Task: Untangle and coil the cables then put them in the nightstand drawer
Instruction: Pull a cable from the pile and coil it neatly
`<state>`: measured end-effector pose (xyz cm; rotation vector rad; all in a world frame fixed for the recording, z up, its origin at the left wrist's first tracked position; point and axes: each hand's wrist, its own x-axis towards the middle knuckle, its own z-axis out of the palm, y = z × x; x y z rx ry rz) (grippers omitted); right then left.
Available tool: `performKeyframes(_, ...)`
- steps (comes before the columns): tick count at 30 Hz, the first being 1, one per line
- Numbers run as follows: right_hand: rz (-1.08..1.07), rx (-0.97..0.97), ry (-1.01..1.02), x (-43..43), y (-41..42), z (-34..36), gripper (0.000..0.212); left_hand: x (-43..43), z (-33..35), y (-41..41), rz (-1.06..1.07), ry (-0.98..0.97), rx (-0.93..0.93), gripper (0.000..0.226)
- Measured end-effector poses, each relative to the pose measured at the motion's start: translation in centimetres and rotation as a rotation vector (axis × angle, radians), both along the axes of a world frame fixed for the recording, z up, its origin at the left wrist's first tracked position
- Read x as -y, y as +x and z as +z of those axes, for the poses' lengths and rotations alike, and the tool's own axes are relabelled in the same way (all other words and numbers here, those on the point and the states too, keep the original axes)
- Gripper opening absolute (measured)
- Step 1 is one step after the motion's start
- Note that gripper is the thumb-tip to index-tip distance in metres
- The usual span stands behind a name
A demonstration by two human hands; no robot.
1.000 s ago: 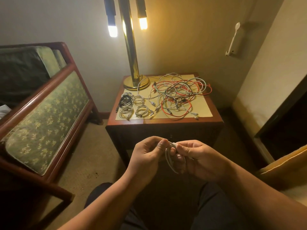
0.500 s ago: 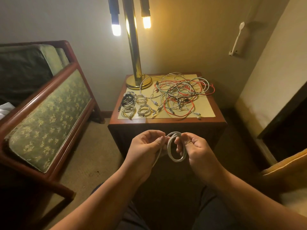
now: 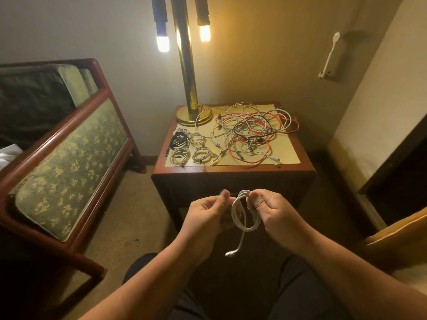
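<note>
at 12 o'clock, nightstand (image 3: 233,170): front edge just beyond the hands; top crowded, bare mat only along the near strip at 1 o'clock.
tangle (image 3: 254,132): white, red and dark cables knotted over the right half of the top; one red loop runs close to the front edge.
coiled cables (image 3: 188,146): small coils, one black, grouped at 11 o'clock, near the lamp base (image 3: 194,116).
room: sofa frame (image 3: 76,125) closes off 9 o'clock, yellow cushion (image 3: 397,229) at 3 o'clock; open carpet (image 3: 129,204) between sofa and nightstand.
white cable (image 3: 242,215): a few upright loops between the hands, in front of the nightstand; tail drops to 6 o'clock, plug end (image 3: 231,253) hanging free.
right hand (image 3: 272,211): thumb and fingers pinch the top of the loops.
left hand (image 3: 205,215): thumb up and blurred, fingers curled at the coil's left side; can't tell if it grips the strand.
hands: close together, coil between them.
</note>
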<state>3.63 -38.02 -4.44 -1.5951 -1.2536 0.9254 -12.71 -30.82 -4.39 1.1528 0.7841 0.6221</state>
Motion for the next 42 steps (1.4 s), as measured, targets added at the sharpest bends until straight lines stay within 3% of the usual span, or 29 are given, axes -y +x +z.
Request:
performKeyframes(3, -0.016, -0.004, -0.001, -0.1, 0.1, -0.2, 0.031, 0.3, 0.2, 0.2, -0.033, -0.033, 0.049, 0.035)
performKeyframes(7, 0.0, 0.142, 0.041, 0.1, 0.2, -0.3, 0.027, 0.3, 0.5, 0.1, -0.029, -0.061, 0.051, 0.03)
performKeyframes(15, 0.039, 0.334, 0.05, -0.3, 0.7, 0.0, 0.026, 0.4, 1.8, 0.5, -0.148, -0.568, 0.283, 0.042)
performKeyframes(17, 0.055, 0.31, 0.011, -0.4, 0.8, 0.4, 0.029, 0.0, 2.0, 0.2, -0.208, -0.536, 0.305, 0.044)
performKeyframes(20, 0.099, 0.15, -0.086, -0.5, 0.8, 1.1, 0.032, -0.6, 2.0, 0.1, -0.149, -0.419, 0.241, 0.068)
performKeyframes(26, 0.268, -0.04, -0.282, 0.0, 3.0, 3.3, 0.026, -1.9, 1.8, -1.2, -0.113, 0.398, -0.167, 0.029)
performKeyframes(28, 0.308, 0.001, -0.269, 0.2, 3.9, 4.1, 0.022, -2.7, 2.4, -1.8, -0.157, 0.393, -0.197, 0.025)
performKeyframes(34, 0.255, 0.062, -0.187, 0.3, 5.0, 4.4, 0.017, -3.5, 2.6, -2.3, -0.267, 0.092, -0.083, 0.026)
performKeyframes(38, 0.281, -0.164, -0.176, 0.5, 4.9, 3.5, 0.019, -3.2, 1.5, -1.9, -0.207, 0.102, -0.105, 0.024)
performKeyframes(42, 0.357, -0.441, -0.201, 0.6, 3.8, 2.8, 0.014, -2.7, 1.2, -1.7, -0.14, 0.07, -0.071, 0.044)
